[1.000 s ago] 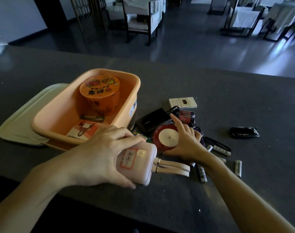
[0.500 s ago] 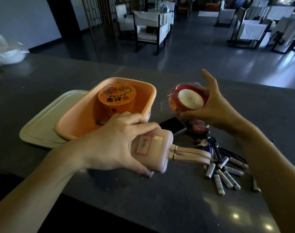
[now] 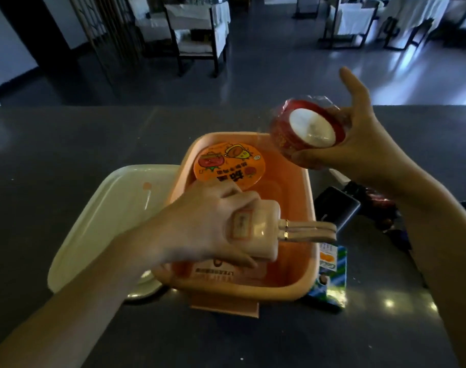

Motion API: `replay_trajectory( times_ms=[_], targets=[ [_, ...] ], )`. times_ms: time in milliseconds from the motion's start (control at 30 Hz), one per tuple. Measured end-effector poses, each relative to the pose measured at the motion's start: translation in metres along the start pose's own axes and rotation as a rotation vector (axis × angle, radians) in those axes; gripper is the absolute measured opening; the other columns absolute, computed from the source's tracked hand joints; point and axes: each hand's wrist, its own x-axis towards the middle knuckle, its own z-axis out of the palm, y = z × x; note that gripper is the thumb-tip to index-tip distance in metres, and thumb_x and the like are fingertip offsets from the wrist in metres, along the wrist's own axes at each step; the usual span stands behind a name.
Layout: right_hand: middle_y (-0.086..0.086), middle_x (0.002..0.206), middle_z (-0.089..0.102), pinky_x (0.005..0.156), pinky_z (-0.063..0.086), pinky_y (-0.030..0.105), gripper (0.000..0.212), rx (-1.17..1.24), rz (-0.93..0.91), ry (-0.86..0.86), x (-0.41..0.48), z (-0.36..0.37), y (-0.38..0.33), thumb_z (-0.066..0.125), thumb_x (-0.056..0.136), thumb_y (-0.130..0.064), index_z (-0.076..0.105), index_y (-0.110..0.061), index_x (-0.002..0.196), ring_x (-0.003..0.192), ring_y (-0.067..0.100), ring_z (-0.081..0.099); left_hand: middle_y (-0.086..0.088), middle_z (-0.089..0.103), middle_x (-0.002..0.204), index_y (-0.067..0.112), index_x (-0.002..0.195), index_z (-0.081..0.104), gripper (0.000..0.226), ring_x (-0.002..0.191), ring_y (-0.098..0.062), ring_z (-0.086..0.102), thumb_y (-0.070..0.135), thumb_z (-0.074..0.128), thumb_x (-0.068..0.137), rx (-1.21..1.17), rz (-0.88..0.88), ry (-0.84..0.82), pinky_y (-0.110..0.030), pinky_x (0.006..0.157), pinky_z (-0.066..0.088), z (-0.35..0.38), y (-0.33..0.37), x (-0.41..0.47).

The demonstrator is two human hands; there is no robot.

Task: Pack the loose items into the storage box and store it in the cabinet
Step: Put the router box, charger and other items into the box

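Note:
A peach storage box (image 3: 312, 213) stands on the dark counter with an orange noodle cup (image 3: 229, 166) and a flat packet (image 3: 218, 272) inside. My left hand (image 3: 208, 221) grips a pink power bank (image 3: 261, 229) with two short looped cables, held over the middle of the box. My right hand (image 3: 359, 144) holds a red tape roll (image 3: 303, 128) in clear wrap, raised above the box's far right corner.
The box's pale lid (image 3: 107, 213) lies left of it. To its right lie a black power bank (image 3: 338, 205), a green and blue packet (image 3: 330, 277) and dark small items under my right arm. Chairs and tables stand beyond the counter.
Both hands have moved over the box: the left carried the pink power bank above its middle, the right lifted the red tape roll off the counter toward the far corner.

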Motion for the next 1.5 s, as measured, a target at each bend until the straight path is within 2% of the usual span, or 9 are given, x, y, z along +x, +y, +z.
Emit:
replay_trajectory(
  times_ms=[200,333,567,733,967,1133,1300,1400,1500],
  targets=[
    [-0.015,0.117,0.053,0.083,0.047,0.019,0.127,0.01,0.058,-0.018,-0.003,0.02,-0.002,0.083,0.041,-0.047,0.001,-0.049,0.138,0.107,0.002,0.055,0.011,0.043,0.127,0.032,0.137,0.023,0.092,0.107,-0.006,0.039,0.074,0.056,0.062,0.082,0.051,-0.121,-0.023,0.088,0.029,0.033,-0.014,0.01],
    [-0.006,0.125,0.051,0.099,0.042,0.045,0.125,-0.022,0.08,-0.053,-0.003,0.028,0.007,0.085,0.045,-0.04,0.0,-0.053,0.136,0.117,0.015,0.049,0.01,0.044,0.126,0.03,0.136,0.024,0.091,0.109,-0.01,0.043,0.075,0.054,0.063,0.118,0.03,-0.12,-0.025,0.083,0.025,0.046,-0.022,0.013],
    [-0.007,0.128,0.049,0.086,0.045,0.027,0.125,0.002,0.11,-0.074,0.001,0.036,0.011,0.08,0.041,-0.052,0.0,-0.051,0.137,0.112,0.008,0.051,0.008,0.041,0.126,0.031,0.132,0.028,0.089,0.107,-0.014,0.039,0.077,0.054,0.061,0.261,-0.028,-0.179,-0.029,0.08,0.02,0.051,-0.038,0.01],
    [-0.01,0.128,0.044,0.097,0.043,0.042,0.125,-0.035,0.115,-0.113,-0.002,0.048,0.013,0.077,0.041,-0.056,-0.001,-0.047,0.139,0.118,0.013,0.046,0.0,0.039,0.133,0.027,0.135,0.028,0.089,0.117,-0.022,0.035,0.071,0.057,0.064,0.234,-0.008,-0.305,-0.035,0.096,0.028,0.061,-0.034,0.014],
    [-0.006,0.132,0.044,0.1,0.039,0.054,0.123,-0.056,0.135,-0.135,-0.006,0.051,0.011,0.079,0.042,-0.055,-0.002,-0.054,0.135,0.123,0.02,0.042,0.008,0.016,0.152,0.042,0.14,0.016,0.084,0.134,-0.023,0.022,0.08,0.037,0.068,0.109,-0.098,-0.505,-0.041,0.107,0.017,0.052,-0.043,0.015],
    [-0.009,0.13,0.043,0.1,0.039,0.054,0.121,-0.068,0.121,-0.113,-0.011,0.046,0.011,0.077,0.041,-0.057,-0.001,-0.056,0.134,0.123,0.019,0.042,0.023,0.038,0.131,0.048,0.132,0.029,0.073,0.116,-0.004,0.039,0.08,0.04,0.067,-0.079,-0.074,-0.26,-0.029,0.097,0.035,0.037,-0.045,0.001],
    [-0.004,0.135,0.042,0.101,0.037,0.055,0.122,-0.15,0.126,-0.088,-0.014,0.04,0.011,0.075,0.038,-0.062,-0.001,-0.057,0.134,0.125,0.021,0.04,0.022,0.054,0.101,0.044,0.109,0.052,0.057,0.086,0.002,0.051,0.08,0.038,0.068,-0.055,-0.05,-0.283,-0.025,0.077,0.045,0.034,-0.039,-0.004],
    [-0.002,0.138,0.039,0.101,0.034,0.057,0.121,-0.238,0.127,-0.08,-0.014,0.034,0.009,0.074,0.037,-0.062,-0.004,-0.063,0.129,0.126,0.024,0.037,0.029,0.051,0.113,0.046,0.117,0.05,0.071,0.096,0.009,0.048,0.085,0.028,0.061,-0.164,-0.066,-0.123,-0.014,0.076,0.037,0.029,-0.039,-0.005],
    [-0.002,0.14,0.033,0.102,0.029,0.051,0.119,-0.361,0.127,-0.068,-0.01,0.027,0.007,0.078,0.042,-0.052,-0.005,-0.064,0.126,0.128,0.022,0.028,0.024,0.05,0.124,0.04,0.129,0.043,0.067,0.11,0.01,0.041,0.077,0.031,0.075,-0.252,-0.024,0.224,-0.012,0.088,0.032,0.021,-0.044,-0.004]
  ],
)
